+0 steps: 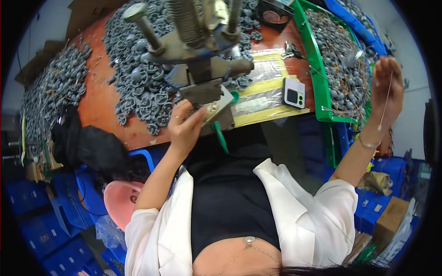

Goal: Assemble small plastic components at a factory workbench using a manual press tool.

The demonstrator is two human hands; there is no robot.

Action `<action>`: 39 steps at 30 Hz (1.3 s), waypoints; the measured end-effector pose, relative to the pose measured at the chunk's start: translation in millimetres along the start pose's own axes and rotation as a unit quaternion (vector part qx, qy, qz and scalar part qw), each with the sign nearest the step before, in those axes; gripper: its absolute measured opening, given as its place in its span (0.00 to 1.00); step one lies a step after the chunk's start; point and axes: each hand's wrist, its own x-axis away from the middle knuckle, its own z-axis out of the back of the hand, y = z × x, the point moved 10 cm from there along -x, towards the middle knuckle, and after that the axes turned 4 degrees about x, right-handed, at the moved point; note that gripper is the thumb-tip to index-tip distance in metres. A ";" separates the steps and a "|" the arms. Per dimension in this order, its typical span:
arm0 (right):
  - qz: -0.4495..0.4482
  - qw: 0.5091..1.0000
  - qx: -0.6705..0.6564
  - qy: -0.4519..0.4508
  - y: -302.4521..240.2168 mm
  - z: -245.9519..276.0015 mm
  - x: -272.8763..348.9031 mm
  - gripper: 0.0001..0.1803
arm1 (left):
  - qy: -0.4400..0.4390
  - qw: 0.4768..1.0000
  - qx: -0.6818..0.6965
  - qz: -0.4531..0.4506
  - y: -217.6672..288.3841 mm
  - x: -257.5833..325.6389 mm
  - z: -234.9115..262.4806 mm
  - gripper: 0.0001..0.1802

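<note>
My left hand is at the base of a metal hand press, fingers apart. One fingertip reaches the small cream-coloured piece beside the press's steel block; whether it touches the piece I cannot tell. My right hand is raised at the far right, beside the green bin. A thin wire with a small pale tip runs down across that hand, its upper end at the fingers. Grey round parts with wires fill the green bin.
Heaps of grey plastic parts cover the orange table left of and behind the press. A phone lies right of it on yellow-taped sheeting, near keys. A green handle juts past the table's near edge.
</note>
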 end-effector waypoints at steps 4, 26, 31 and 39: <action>-0.068 0.995 0.063 -0.034 30.7 -48.8 39.0 0.16 | 0.027 0.992 0.102 0.074 -3.8 1.2 -16.7 0.10; -0.122 0.980 -0.031 -0.152 125.0 -191.9 117.5 0.13 | 0.021 0.982 -0.139 0.125 -58.7 -24.1 37.7 0.08; -0.279 0.959 -0.050 0.026 147.0 -164.6 136.2 0.10 | -0.176 0.909 -0.359 0.120 -71.1 -37.3 -4.6 0.11; -0.275 0.952 0.132 0.020 153.5 -152.5 151.9 0.10 | -0.115 0.941 -0.286 0.142 -80.0 -34.2 8.7 0.13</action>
